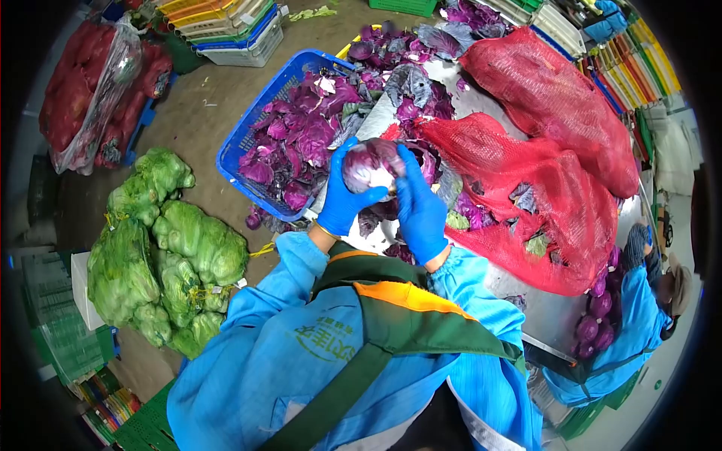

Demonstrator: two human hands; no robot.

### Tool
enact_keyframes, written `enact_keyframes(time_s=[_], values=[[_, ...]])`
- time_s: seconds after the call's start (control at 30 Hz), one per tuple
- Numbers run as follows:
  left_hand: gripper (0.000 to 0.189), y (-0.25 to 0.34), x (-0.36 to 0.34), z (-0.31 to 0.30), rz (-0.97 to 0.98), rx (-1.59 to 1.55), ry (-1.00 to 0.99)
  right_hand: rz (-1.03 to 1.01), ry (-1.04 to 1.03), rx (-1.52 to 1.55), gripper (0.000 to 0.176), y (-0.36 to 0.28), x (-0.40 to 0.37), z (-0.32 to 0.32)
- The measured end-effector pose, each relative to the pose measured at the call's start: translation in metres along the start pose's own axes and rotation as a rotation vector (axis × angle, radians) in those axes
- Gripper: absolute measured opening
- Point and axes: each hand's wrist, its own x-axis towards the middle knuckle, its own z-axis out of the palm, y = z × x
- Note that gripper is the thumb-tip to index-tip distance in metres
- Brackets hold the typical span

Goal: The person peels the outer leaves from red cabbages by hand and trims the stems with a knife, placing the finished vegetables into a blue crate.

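Observation:
A red cabbage (367, 167), purple with a pale patch, is held up between my two blue-gloved hands. My left hand (342, 192) wraps its left side and underside, thumb across the bottom. At its right side is my right hand (420, 207), slightly blurred, fingers pointing up and touching the cabbage. Behind the left hand, a blue basket (235, 143) holds loose purple leaves. More leaves lie over the metal table (500, 282) around the cabbage. Red mesh sacks (556, 203) spread over the table to the right, the nearer one partly slack with leaves on it.
Green cabbages in net bags (199, 237) lie at the left. Filled red sacks (90, 90) stand at the far left. Stacked crates (244, 49) are at the top left. A co-worker in blue (620, 331) is at the right, beside whole red cabbages (594, 327).

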Motion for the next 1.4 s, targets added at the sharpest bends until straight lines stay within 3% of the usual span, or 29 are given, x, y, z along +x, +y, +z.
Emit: enact_keyframes(time_s=[0.03, 0.1, 0.23, 0.27, 0.3, 0.37, 0.43, 0.5, 0.53, 0.6, 0.63, 0.73, 0.77, 0.83, 0.87, 0.9, 0.97, 1.0, 1.03, 1.13, 1.3, 1.33, 1.4], values=[[0.098, 0.0, -0.002, 0.002, 0.083, 0.154, -0.013, 0.001, 0.002, 0.0, 0.046, 0.005, 0.005, 0.0], [0.104, 0.007, -0.008, 0.008, 0.246, 0.465, -0.042, 0.248, 0.092, 0.086, 0.036, 0.021, 0.023, -0.004], [0.109, 0.008, -0.024, 0.021, 0.096, 0.094, -0.212, 0.503, 0.042, 0.542, 0.038, 0.081, 0.049, -0.015], [0.109, 0.006, -0.022, 0.018, 0.099, 0.096, -0.209, 0.456, 0.055, 0.35, 0.043, 0.082, 0.051, -0.02], [0.108, 0.004, -0.018, 0.013, 0.128, 0.164, -0.221, 0.453, 0.055, 0.353, 0.043, 0.082, 0.048, -0.023], [0.106, 0.004, -0.012, 0.007, 0.157, 0.226, -0.232, 0.19, -0.037, -0.155, 0.049, 0.068, 0.037, -0.047], [0.1, 0.007, -0.011, 0.003, -0.037, 0.119, -0.253, -0.091, -0.189, 0.166, 0.058, 0.043, 0.028, -0.058], [0.095, 0.013, -0.008, 0.002, -0.034, 0.109, -0.273, -0.198, -0.336, 0.047, 0.06, 0.006, 0.021, -0.071], [0.094, 0.017, -0.007, 0.003, -0.053, 0.126, -0.294, -0.193, -0.334, 0.05, 0.06, -0.004, 0.018, -0.072], [0.092, 0.02, -0.005, 0.004, -0.051, 0.17, -0.327, -0.032, -0.561, -0.13, 0.056, -0.015, 0.015, -0.071], [0.092, 0.019, -0.004, 0.002, -0.052, 0.172, -0.326, -0.032, -0.562, -0.128, 0.056, -0.012, 0.014, -0.068], [0.092, 0.012, -0.005, -0.003, -0.062, 0.317, -0.414, -0.043, -0.142, 0.066, 0.035, 0.018, 0.014, -0.045], [0.092, 0.014, -0.004, -0.001, -0.061, 0.317, -0.411, -0.045, -0.143, 0.066, 0.035, 0.034, 0.012, -0.036], [0.088, 0.018, -0.004, 0.004, -0.242, 0.239, -0.363, 0.097, -0.089, 0.311, 0.031, 0.06, 0.009, -0.027], [0.085, 0.015, -0.002, 0.002, -0.261, 0.078, -0.298, 0.297, -0.175, 0.408, 0.029, 0.045, 0.011, -0.036], [0.085, 0.014, -0.006, 0.004, -0.266, 0.074, -0.295, 0.302, -0.178, 0.405, 0.029, 0.032, 0.009, -0.04], [0.091, 0.013, -0.009, 0.015, -0.122, -0.029, -0.054, 0.62, -0.082, 0.684, 0.03, 0.011, 0.009, -0.041], [0.092, 0.01, -0.014, 0.023, -0.076, -0.026, -0.034, 0.544, -0.021, 0.481, 0.031, 0.025, -0.003, -0.025], [0.093, 0.006, -0.018, 0.029, -0.03, -0.022, -0.007, 0.332, 0.099, 0.397, 0.033, 0.038, -0.016, -0.006], [0.091, 0.002, -0.017, 0.021, -0.135, -0.138, 0.091, 0.385, -0.076, 0.403, 0.034, 0.023, -0.021, -0.017], [0.089, 0.011, -0.014, 0.015, -0.2, -0.264, 0.06, 0.053, -0.246, 0.175, 0.051, -0.003, 0.003, -0.054], [0.092, 0.013, -0.014, 0.014, -0.223, -0.268, 0.039, 0.074, -0.383, 0.159, 0.059, -0.006, 0.006, -0.062], [0.093, 0.015, -0.012, 0.016, -0.187, -0.179, 0.017, -0.03, -0.35, 0.112, 0.059, -0.006, 0.011, -0.061]])
